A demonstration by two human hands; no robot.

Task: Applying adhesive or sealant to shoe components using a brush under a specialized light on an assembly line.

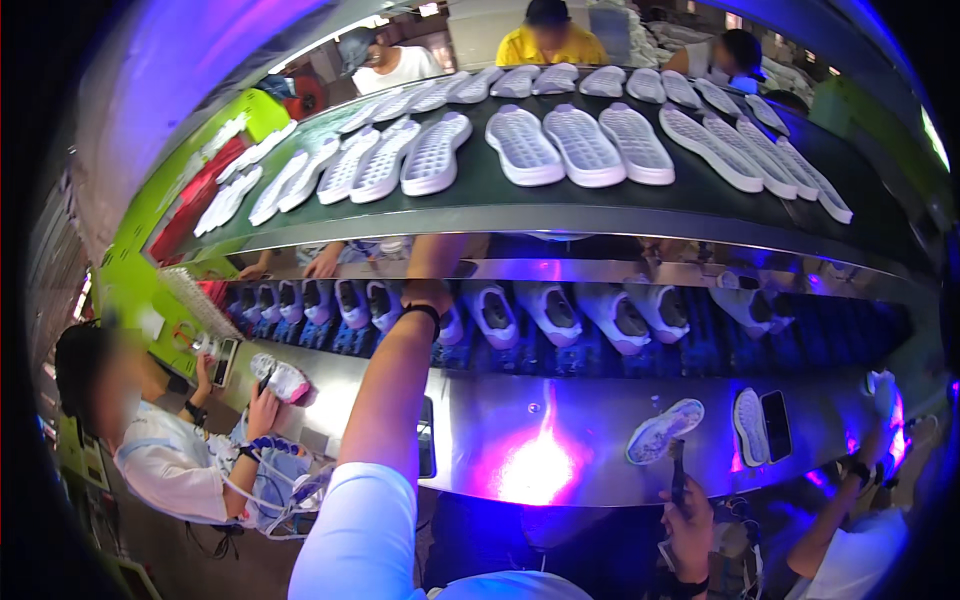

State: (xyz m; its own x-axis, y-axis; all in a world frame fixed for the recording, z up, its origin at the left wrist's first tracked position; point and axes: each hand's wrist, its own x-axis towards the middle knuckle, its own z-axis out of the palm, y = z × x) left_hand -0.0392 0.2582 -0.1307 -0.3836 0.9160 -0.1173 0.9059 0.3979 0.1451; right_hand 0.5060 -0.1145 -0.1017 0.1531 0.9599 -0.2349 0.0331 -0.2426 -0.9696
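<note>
My left arm stretches forward across the metal bench to the row of shoes on the lower conveyor. My left hand (pixel 428 292) is at the conveyor's far edge beside a white shoe (pixel 450 327); its fingers are hidden. Close to the bench's front edge, my right hand (pixel 688 530) is closed around the dark handle of a brush (pixel 679 478). The brush's upper end meets the lower edge of a whitish shoe sole (pixel 665 430), tilted over the bench. To its right another white sole (pixel 750 427) lies beside a dark phone (pixel 775 427).
Several white soles stand in two rows on the green upper conveyor (pixel 460 212). Its metal edge overhangs the lower conveyor (pixel 840 320). A co-worker on the left holds a pink-and-white shoe (pixel 285 380); another works at right. Three people sit across. A phone (pixel 428 440) lies by my left arm.
</note>
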